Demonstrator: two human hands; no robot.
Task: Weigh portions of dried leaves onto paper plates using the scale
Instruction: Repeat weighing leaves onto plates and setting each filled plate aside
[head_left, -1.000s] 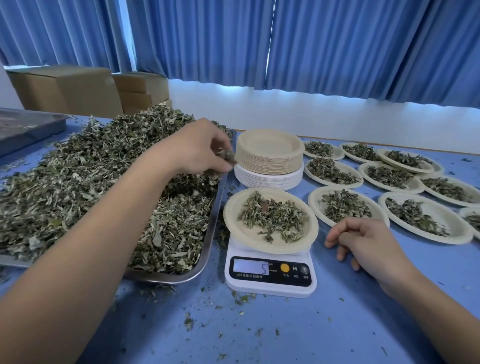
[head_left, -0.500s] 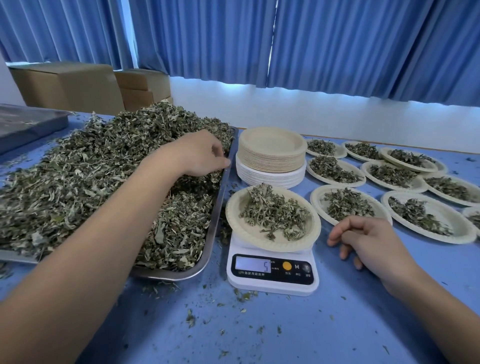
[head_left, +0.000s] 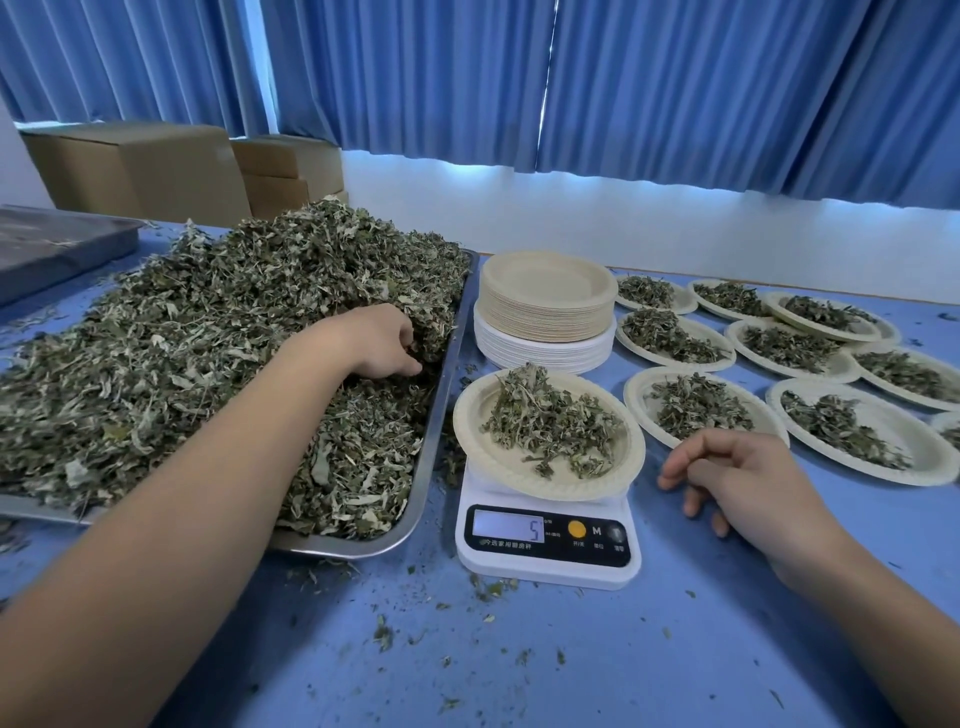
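Note:
A white digital scale stands on the blue table and its display reads 5. On it sits a paper plate carrying a small heap of dried leaves. To the left, a metal tray holds a big pile of dried leaves. My left hand is down in that pile near the tray's right side, fingers curled into the leaves, fingertips hidden. My right hand rests on the table just right of the scale, fingers loosely curled, holding nothing.
A stack of unused paper plates stands behind the scale. Several plates with leaf portions spread over the table's right side. Cardboard boxes and another tray sit at the far left. Leaf crumbs litter the near table.
My left hand dropped from beside the plate stack, where it pinched a few leaves, down into the pile in the tray. The right hand and the scale reading stayed the same.

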